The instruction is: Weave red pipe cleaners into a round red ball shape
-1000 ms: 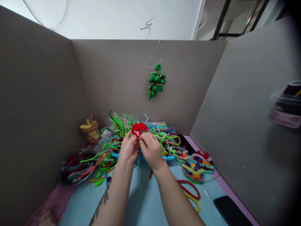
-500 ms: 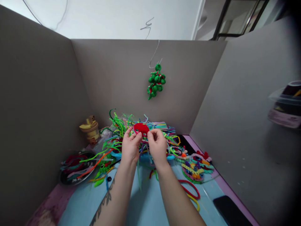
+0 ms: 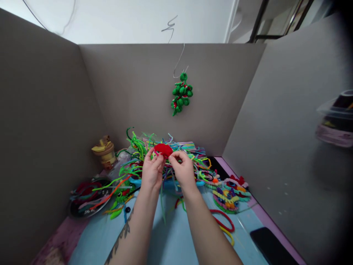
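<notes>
Parted now, the left grip (image 3: pixel 152 172) and right grip (image 3: pixel 184 170) pinch the rounded, fuzzy red piece (image 3: pixel 163 149) at eight and four o'clock, suggesting handwork continues.

Person seen from the forearms forward, bare as far as the view reaches. Left forearm (image 3: pixel 143 224): dark grey tattoo (image 3: pixel 126 230) along the outer edge — pointed leaf shapes set in a row, as on a stem, running lengthwise and cut off at the bottom of the view. Finer linework too small to read. Left hand (image 3: pixel 152 173) ungloved, fingers slim. Right forearm (image 3: pixel 208 232) smooth, broadening steadily from a narrow wrist. Right hand (image 3: pixel 183 170) likewise ungloved — rounded across the back. Nails too small to make out.
</notes>
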`<state>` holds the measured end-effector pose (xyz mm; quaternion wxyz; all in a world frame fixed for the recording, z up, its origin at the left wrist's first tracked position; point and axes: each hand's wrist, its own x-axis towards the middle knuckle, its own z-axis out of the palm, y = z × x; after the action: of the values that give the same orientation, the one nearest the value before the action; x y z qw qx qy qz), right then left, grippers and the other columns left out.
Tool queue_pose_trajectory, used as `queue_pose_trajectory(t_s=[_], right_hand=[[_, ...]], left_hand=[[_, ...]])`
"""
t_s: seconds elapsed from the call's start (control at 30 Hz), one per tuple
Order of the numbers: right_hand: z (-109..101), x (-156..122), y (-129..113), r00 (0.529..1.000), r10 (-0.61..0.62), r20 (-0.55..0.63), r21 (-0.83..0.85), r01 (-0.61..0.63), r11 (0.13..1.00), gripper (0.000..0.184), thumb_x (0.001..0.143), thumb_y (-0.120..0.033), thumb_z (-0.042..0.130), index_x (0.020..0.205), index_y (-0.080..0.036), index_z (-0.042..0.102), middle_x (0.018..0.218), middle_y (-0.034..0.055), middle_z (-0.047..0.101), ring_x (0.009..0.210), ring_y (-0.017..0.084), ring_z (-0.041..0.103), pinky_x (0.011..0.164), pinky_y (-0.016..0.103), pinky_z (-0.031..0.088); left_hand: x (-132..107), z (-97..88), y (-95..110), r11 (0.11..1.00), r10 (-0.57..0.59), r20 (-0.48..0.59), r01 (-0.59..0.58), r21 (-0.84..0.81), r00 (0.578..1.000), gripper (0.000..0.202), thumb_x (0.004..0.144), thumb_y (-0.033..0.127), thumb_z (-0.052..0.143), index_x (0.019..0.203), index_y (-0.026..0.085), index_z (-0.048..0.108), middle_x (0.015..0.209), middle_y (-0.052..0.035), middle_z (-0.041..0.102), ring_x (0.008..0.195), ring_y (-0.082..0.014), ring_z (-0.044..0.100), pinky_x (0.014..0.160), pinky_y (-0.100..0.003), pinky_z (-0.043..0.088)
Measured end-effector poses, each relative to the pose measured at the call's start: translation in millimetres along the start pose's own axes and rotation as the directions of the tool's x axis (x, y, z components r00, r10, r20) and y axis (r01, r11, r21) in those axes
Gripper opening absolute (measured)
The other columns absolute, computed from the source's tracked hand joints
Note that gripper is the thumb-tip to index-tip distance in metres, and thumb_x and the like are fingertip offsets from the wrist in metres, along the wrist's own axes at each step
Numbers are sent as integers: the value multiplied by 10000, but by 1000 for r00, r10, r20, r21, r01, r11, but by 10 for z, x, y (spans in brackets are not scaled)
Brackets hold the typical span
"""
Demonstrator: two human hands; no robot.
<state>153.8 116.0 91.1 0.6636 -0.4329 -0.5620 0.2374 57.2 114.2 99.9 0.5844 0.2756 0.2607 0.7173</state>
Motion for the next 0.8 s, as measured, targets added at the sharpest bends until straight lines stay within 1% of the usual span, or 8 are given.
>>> queue_pose_trajectory(t_s=[0.1,0.2,0.3,0.37,0.43,0.53,0.67,0.8], right_hand=[[-32,24,4,1000,-22,-2,-51,22,998,83,736,-212,562,671,-184,606,722,-4,552,676,140,511,641,254,421],[-57,40,15,998,-44,39,-86,47,995,77,726,-186,558,660,-188,597,725,-5,545,687,143,515,653,257,426],[-55,41,28,995,-75,70,-99,82,992,82,725,-165,549,658,-192,586,727,-5,542,696,146,519,650,257,425],[-35,28,23,993,-98,68,-102,104,989,90,729,-152,539,661,-194,581,730,-2,539,701,149,519,645,257,422],[-2,3,3,990,-117,79,-112,125,986,102,733,-137,529,669,-194,584,734,1,539,703,150,516,644,257,418],[55,-44,-30,984,-135,112,-145,151,978,129,751,-129,517,668,-193,592,719,-1,537,698,150,511,640,256,407],[81,-71,-30,980,-143,137,-209,170,963,143,771,-135,514,664,-194,587,712,-5,524,686,144,505,629,253,397],[-11,-34,-51,955,-101,278,-291,184,939,136,747,-117,545,646,-193,595,702,-7,547,666,138,517,625,254,398]], left_hand=[[-3,-5,-6,999,24,15,-25,25,1000,608,551,183,800,1066,221,479,816,14,633,728,-83,629,702,-193,478],[-23,13,-2,999,45,13,-46,23,999,598,569,202,792,1071,238,469,875,3,640,773,-101,640,728,-226,487],[-48,48,-2,994,107,27,-107,21,994,576,592,213,778,1076,251,469,957,-11,631,850,-119,645,785,-253,488],[-58,70,-17,988,147,50,-149,41,988,622,581,195,783,1108,253,458,1022,-30,622,898,-133,643,827,-267,482],[-59,80,-45,980,180,48,-184,78,982,711,559,159,792,1163,252,427,1057,-51,620,908,-141,643,842,-275,480],[-39,65,-83,961,241,13,-240,139,971,789,571,130,785,1238,241,378,986,-45,641,844,-130,654,820,-274,490],[-3,9,-68,943,270,12,-267,196,963,789,611,143,765,1280,226,355,869,-17,657,749,-117,660,772,-268,505],[14,-44,-6,919,285,41,-285,271,958,809,621,138,751,1308,223,333,819,-5,668,729,-120,663,769,-275,507]])
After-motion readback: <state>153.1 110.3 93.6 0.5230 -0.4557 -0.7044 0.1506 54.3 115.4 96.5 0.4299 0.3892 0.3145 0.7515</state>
